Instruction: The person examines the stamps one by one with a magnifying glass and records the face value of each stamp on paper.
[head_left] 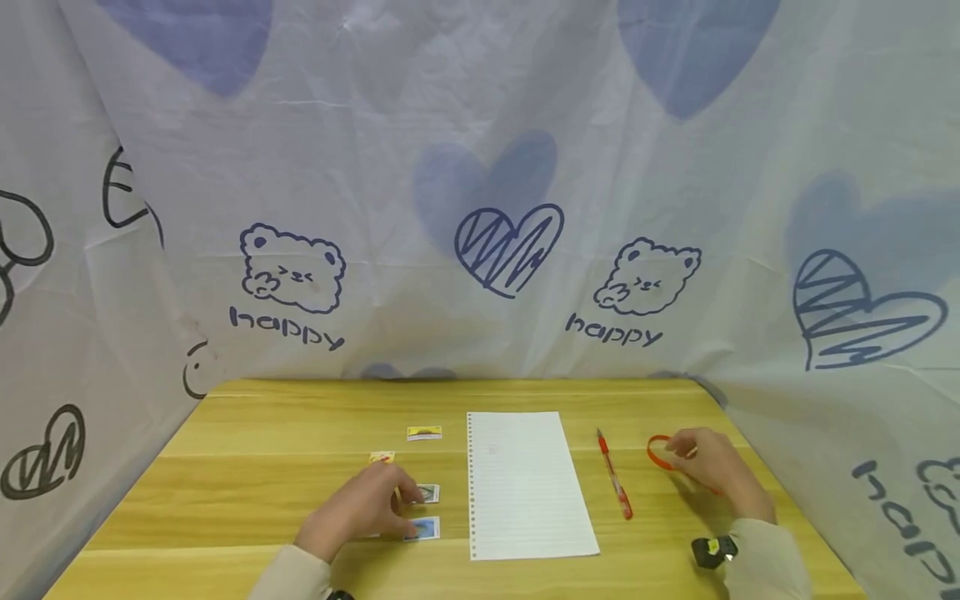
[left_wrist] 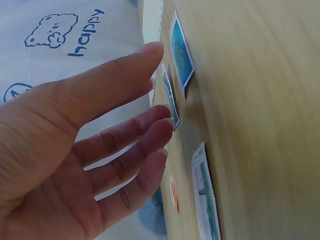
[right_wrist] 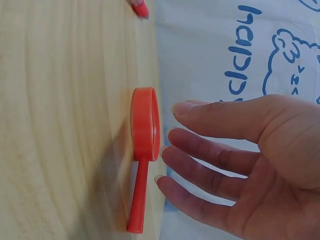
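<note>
My left hand (head_left: 363, 507) hovers over several small postage stamps on the wooden table, its fingers loosely bent and holding nothing. Near its thumb lies a blue stamp (head_left: 425, 528), and close by its fingertips is a greenish stamp (head_left: 430, 493). In the left wrist view another stamp (left_wrist: 206, 195) lies below the fingers, partly cut off by the frame. My right hand (head_left: 711, 467) is beside a red magnifying glass (right_wrist: 144, 125), fingers spread in a loose curve. A gap shows between those fingertips and the red rim in the right wrist view.
A lined sheet of paper (head_left: 525, 492) with punched holes lies mid-table. To its right is a red pen (head_left: 614, 475). Beyond the left hand lie a yellow stamp (head_left: 424, 433) and a yellow-red stamp (head_left: 382, 457). A printed white curtain (head_left: 405, 333) hangs behind the table.
</note>
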